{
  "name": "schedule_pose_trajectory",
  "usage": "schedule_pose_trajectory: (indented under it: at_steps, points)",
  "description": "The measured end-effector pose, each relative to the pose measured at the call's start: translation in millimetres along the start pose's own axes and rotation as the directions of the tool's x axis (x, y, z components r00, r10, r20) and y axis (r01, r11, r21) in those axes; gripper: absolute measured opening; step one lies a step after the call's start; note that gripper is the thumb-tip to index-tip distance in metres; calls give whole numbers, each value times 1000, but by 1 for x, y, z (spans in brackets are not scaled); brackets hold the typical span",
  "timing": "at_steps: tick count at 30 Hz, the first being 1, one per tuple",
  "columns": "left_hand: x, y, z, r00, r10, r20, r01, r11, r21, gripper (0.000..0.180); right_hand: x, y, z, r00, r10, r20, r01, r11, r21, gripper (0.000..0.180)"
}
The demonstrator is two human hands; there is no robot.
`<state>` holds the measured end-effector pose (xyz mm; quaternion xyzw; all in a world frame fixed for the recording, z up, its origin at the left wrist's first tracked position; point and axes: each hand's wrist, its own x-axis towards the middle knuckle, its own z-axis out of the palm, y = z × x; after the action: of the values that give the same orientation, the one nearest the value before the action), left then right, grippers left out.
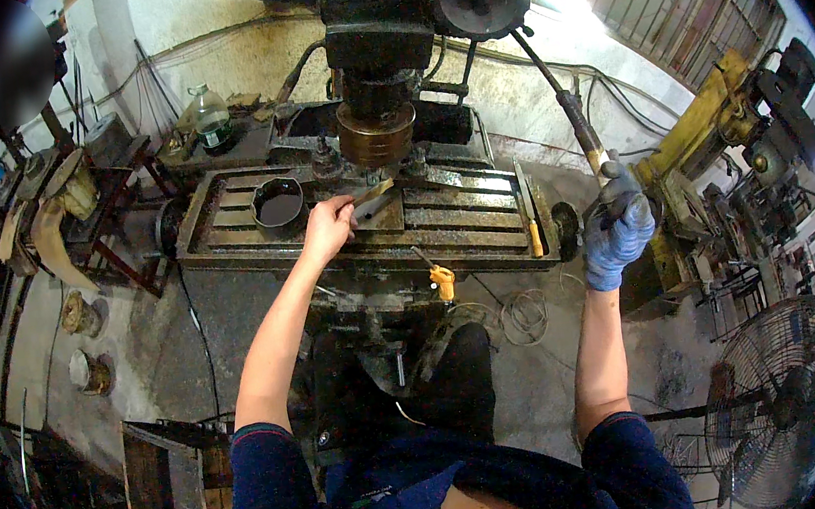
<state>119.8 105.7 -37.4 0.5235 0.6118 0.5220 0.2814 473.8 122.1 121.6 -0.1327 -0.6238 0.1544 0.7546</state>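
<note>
My bare left hand point(329, 230) is closed round the handle of a small brush point(374, 193). Its head points up and right, close below the brass-coloured spindle head point(377, 138) of a milling machine. Just left of that hand, a round pot point(257, 211) of dark liquid stands on the slotted machine table point(484, 238). Out to the right, my right hand point(619, 227), in a blue and grey glove, grips the lower end of the machine's long feed lever point(567, 102). The exact cutting point under the spindle is too dark to make out.
A yellow-handled tool point(535, 232) lies at the table's right end. A yellow air gun point(444, 282) hangs at its front edge. A large floor fan point(785, 405) stands at lower right, a wooden crate point(160, 437) at lower left. A clear jug point(210, 121) sits behind on the left.
</note>
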Motion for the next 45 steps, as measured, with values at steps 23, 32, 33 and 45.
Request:
schedule_pose_trajectory:
  at_steps: [23,32,33,45]
  points:
    - [-5,7,-8,999,-35,7,36,997,-69,24,21,-23,2,999,17,32,-18,999,37,37]
    - [4,-6,0,999,-45,-5,43,989,-144,24,48,-25,5,994,-89,58,84,992,94,26]
    - [4,-7,0,999,-42,-8,40,988,-150,24,50,-25,5,998,-48,30,46,997,60,26]
    - [22,-5,15,999,21,-30,-23,998,-60,24,116,27,-55,990,-127,-57,133,984,119,32]
